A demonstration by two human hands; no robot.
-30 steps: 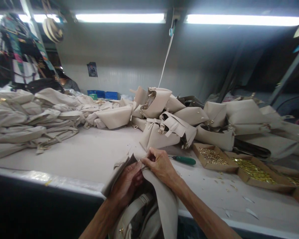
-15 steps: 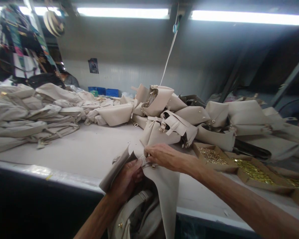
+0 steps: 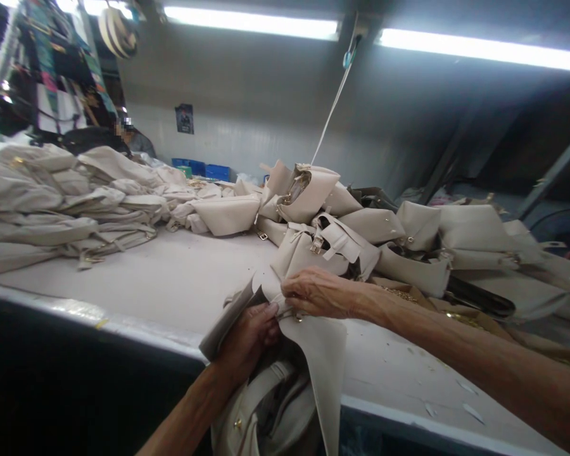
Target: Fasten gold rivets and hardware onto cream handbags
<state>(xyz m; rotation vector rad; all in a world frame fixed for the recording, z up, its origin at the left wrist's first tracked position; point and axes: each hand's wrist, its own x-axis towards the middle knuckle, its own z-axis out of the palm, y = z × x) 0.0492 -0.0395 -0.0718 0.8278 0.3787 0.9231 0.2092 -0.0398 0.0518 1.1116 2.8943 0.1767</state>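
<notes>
Hands unmoved since before, left hand (image 3: 247,332) grip closed on beige bag (image 3: 308,367), right hand (image 3: 316,292) pinching its flap edge

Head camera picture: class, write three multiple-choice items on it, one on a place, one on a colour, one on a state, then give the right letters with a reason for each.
1. Where does the heap of finished bags lie?
A. on the worktable beyond the hands
B. on the floor
C. on a shelf overhead

2. What colour is the bag being worked on?
A. black
B. beige
C. red

3. How do the hands meet the bag?
A. both rest flat on the table
B. only one touches it
C. both pinch it at its top edge

Answers:
1 A: the pile sits on the worktable, behind the hands.
2 B: its flap and body are pale beige, like the piles around it.
3 C: the left hand grips the folded edge from below, and the right hand pinches the same spot from the right.
</notes>
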